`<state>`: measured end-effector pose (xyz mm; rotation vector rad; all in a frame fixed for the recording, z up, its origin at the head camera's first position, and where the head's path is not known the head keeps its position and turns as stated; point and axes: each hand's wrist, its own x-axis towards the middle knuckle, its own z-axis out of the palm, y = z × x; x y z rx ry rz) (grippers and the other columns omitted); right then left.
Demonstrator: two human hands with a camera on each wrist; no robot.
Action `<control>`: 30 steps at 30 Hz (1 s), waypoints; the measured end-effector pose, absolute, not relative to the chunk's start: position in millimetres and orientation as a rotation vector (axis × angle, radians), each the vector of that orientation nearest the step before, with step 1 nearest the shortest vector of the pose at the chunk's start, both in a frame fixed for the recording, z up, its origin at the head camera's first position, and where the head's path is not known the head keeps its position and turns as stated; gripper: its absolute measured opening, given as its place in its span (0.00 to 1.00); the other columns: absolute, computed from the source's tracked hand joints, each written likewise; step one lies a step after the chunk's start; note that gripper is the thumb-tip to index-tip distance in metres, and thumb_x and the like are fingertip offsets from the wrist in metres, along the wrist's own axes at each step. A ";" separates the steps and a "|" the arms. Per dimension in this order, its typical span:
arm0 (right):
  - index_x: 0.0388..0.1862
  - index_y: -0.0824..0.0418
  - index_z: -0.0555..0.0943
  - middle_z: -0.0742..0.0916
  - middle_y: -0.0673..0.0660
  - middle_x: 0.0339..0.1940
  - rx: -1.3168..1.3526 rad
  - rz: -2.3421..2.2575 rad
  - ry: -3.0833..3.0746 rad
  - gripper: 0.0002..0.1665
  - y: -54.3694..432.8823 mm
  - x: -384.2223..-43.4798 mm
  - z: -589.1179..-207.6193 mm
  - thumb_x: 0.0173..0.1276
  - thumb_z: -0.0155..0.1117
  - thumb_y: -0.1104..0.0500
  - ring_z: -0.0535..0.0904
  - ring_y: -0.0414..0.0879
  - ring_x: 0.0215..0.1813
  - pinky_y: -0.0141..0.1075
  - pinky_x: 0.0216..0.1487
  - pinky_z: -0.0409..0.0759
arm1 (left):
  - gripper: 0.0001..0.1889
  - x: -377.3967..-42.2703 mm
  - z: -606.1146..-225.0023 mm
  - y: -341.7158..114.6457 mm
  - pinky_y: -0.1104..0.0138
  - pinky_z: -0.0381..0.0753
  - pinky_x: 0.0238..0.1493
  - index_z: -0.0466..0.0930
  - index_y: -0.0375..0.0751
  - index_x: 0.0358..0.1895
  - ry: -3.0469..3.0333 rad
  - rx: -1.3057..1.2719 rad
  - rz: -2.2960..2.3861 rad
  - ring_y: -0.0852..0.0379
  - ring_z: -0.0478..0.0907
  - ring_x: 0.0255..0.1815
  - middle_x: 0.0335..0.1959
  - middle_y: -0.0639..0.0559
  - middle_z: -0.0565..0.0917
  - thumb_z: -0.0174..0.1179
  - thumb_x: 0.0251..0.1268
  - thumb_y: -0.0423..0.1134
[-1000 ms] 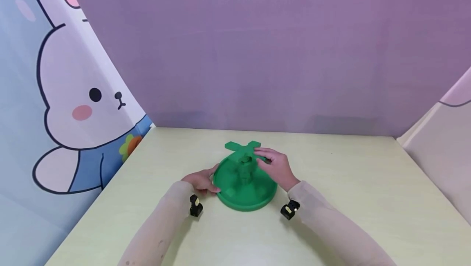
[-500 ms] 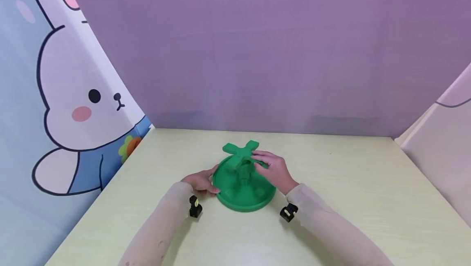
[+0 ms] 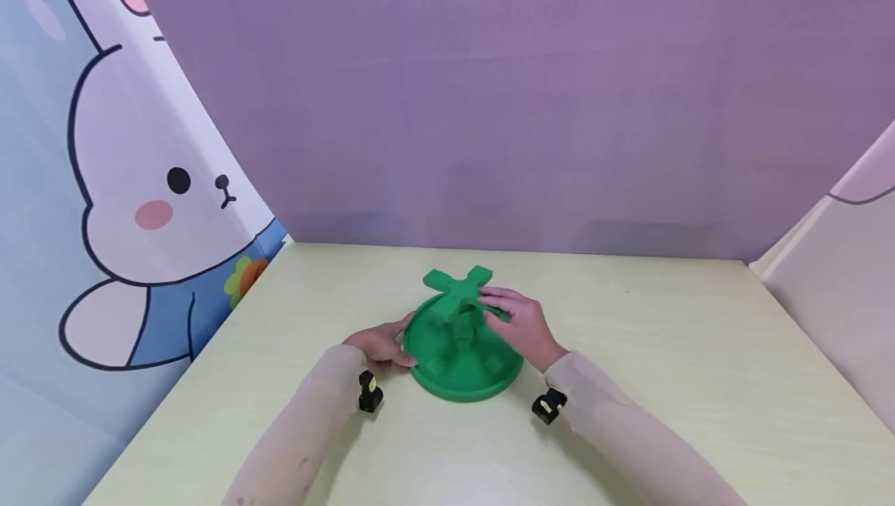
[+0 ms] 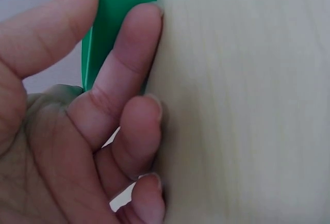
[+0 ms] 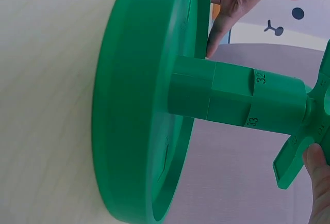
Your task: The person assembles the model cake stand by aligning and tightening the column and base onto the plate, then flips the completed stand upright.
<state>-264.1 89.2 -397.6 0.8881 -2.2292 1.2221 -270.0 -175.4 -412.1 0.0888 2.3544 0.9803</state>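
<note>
A round green base [image 3: 464,396] with a raised rim lies flat on the table. From its middle rises a green post [image 5: 211,92], upright and marked with numbers such as 32 and 33. On top of the post sits a green cross-shaped piece [image 3: 457,287]. My left hand [image 3: 381,343] holds the base's left edge, thumb at the rim and index finger [image 4: 136,38] along the outer wall. With thumb and fingers, my right hand [image 3: 524,327] pinches the right-hand arm of the cross; the right wrist view shows the thumb [image 5: 315,157] against it.
The pale wooden table [image 3: 664,350] spreads around the base. Behind it stands a purple backdrop [image 3: 503,102], with a rabbit-print cloth [image 3: 154,141] at the left. Small black devices [image 3: 370,392] sit on both wrists.
The cross-shaped piece has turned slightly and its front arm shows more. My right hand has shifted slightly left with it. My left hand keeps its place on the base.
</note>
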 end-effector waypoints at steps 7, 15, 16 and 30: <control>0.41 0.72 0.85 0.85 0.64 0.48 0.904 1.208 -2.219 0.13 88.8 -263.5 -399.7 0.55 0.67 0.74 0.81 0.58 0.52 0.40 0.43 0.82 | 0.50 -271.1 -413.4 -176.2 0.71 0.65 0.21 0.41 0.48 0.78 2.338 0.075 0.997 0.58 0.65 0.16 0.21 0.51 0.81 0.67 0.59 0.36; 0.40 0.72 0.86 0.85 0.64 0.48 0.980 1.168 -2.199 0.13 89.7 -260.8 -398.7 0.53 0.68 0.75 0.81 0.59 0.51 0.31 0.37 0.81 | 0.49 -272.6 -415.0 -177.2 0.71 0.66 0.21 0.41 0.46 0.78 2.334 0.085 1.000 0.58 0.65 0.16 0.20 0.51 0.80 0.67 0.60 0.36; 0.40 0.72 0.86 0.85 0.65 0.48 0.987 1.168 -2.198 0.13 89.8 -260.5 -398.4 0.53 0.68 0.75 0.81 0.59 0.51 0.30 0.36 0.81 | 0.49 -272.6 -415.0 -177.1 0.71 0.66 0.21 0.40 0.46 0.78 2.331 0.086 1.002 0.58 0.65 0.16 0.20 0.51 0.80 0.67 0.60 0.36; 0.41 0.69 0.86 0.85 0.63 0.47 1.003 1.010 -2.213 0.14 86.7 -254.8 -394.5 0.53 0.72 0.70 0.81 0.56 0.51 0.43 0.47 0.81 | 0.50 -272.8 -415.9 -176.1 0.71 0.65 0.20 0.40 0.47 0.78 2.330 0.084 1.014 0.59 0.63 0.14 0.21 0.50 0.82 0.67 0.59 0.36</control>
